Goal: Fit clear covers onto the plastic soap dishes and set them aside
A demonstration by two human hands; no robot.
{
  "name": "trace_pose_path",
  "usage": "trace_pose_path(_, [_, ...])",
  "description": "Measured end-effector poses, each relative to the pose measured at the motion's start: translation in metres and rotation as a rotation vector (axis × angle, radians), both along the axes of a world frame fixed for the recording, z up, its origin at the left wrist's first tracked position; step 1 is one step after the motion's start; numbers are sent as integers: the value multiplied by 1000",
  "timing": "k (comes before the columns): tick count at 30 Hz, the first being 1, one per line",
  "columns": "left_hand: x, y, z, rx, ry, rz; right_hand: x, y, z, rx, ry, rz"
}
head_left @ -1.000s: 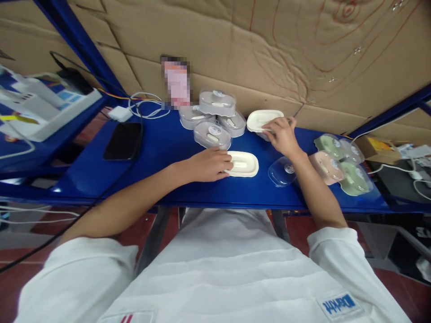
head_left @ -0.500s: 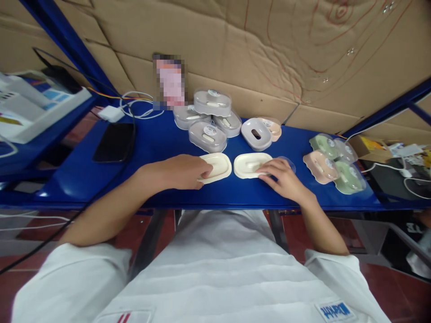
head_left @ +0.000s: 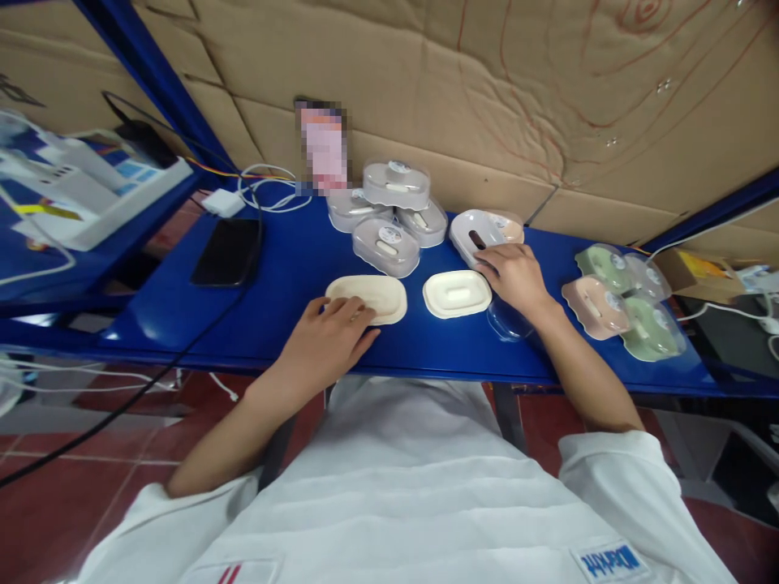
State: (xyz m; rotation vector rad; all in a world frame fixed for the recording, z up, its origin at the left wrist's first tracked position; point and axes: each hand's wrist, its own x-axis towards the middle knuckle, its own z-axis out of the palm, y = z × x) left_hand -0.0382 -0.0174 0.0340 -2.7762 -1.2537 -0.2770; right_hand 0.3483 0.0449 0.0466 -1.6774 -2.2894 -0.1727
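My left hand (head_left: 332,337) lies over a shallow cream oval tray (head_left: 389,296), fingers curled inside it and thumb outside its near edge. A second cream oval tray (head_left: 456,294), with a raised bar in its middle, rests to the right, touched by neither hand. Farther back, my right hand (head_left: 516,276) has its fingers on the near rim of a grey oval soap dish (head_left: 466,227) with a dark slot in its floor; the thumb is mostly hidden. Beside my right wrist lies a clear plastic cover (head_left: 506,323). A peach box (head_left: 512,229) stands partly behind the grey dish.
Several grey boxes with clear covers (head_left: 385,247) are stacked at the back. Green and peach boxes (head_left: 654,328) stand together at the right. A black phone (head_left: 226,253) and a white charger (head_left: 222,203) lie at the left. Cardboard (head_left: 426,73) walls the back of the blue table.
My right hand left the right cream tray and moved back to the grey soap dish. My left hand shifted left with its cream tray, its fingers now on top. The clear cover shows more fully.
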Motion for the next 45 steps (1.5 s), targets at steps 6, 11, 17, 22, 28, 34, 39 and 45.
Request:
trace_pose_path(6, [15,-3,2,120,-63,-27,10,-33,16,-14,235,163])
trace_pose_path(11, [65,6,-9,55,-73,-354,17,-48,10,-126,364,270])
trace_pose_path(17, [77,15,-11,83,-124,-279,8,-52,-11,-154,308,371])
trace_pose_path(22, [71,14,-8,152,-144,-225,-8,-50,-20,-158,196,427])
trace_pose_path(28, [66,17,-14,215,-186,-254,-24,-45,-20,-85,121,519])
trace_pose_path(34, [59,21,-18,166,-259,-230,-41,-56,-21,-8,14,504])
trace_pose_path(39, [49,22,-18,135,-228,-297,-55,-79,-27,38,-65,458])
trace_pose_path(45, [37,24,-20,53,-268,-426,-41,-96,-19,-42,50,447])
